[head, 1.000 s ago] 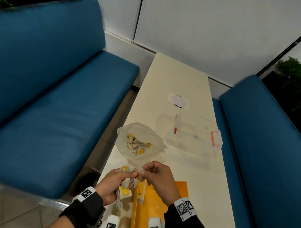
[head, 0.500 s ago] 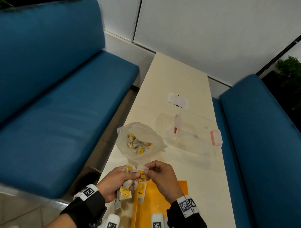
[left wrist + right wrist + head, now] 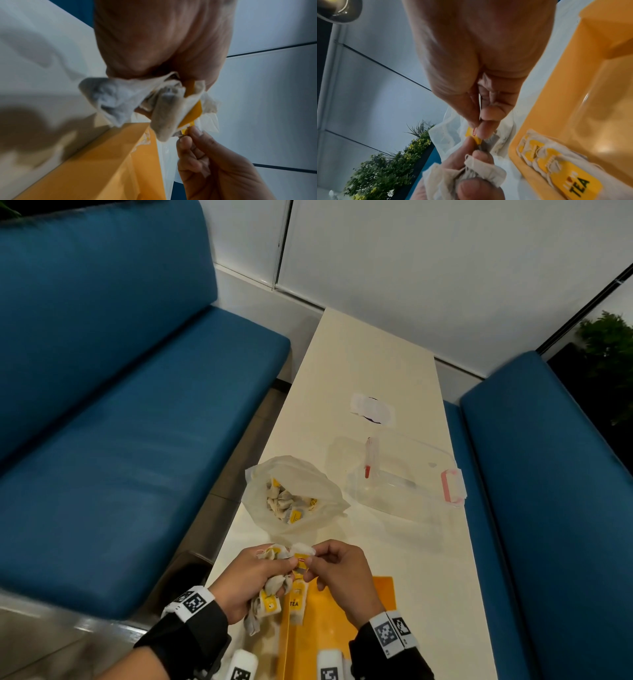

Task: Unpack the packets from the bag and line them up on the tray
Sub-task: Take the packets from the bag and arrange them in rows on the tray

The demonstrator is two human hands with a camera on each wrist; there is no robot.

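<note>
Tea packets (image 3: 274,583): a crumpled bunch, white w/ yellow tags, clamped in the curled fingers of the left hand (image 3: 251,583), held above the near edge of the bench (image 3: 363,364). Right hand (image 3: 337,578) pinches one yellow tag (image 3: 475,136) at the top of that bunch btwn thumb and forefinger; remaining fingers curled in. Both hands meet just over the left rim of the orange tray (image 3: 337,642). One packet marked "TEA" (image 3: 297,602) lies flat inside the tray against its left wall; right wrist view shows overlapping packets there, exact count unclear. Clear plastic bag (image 3: 294,494) sits open on the bench just beyond the hands, more packets inside. To its right, apart from it, a transparent lidded box (image 3: 407,477) w/ pink latches. Farther back, a white label (image 3: 371,410) on the bench top. Blue seats flank the bench both sides.
</note>
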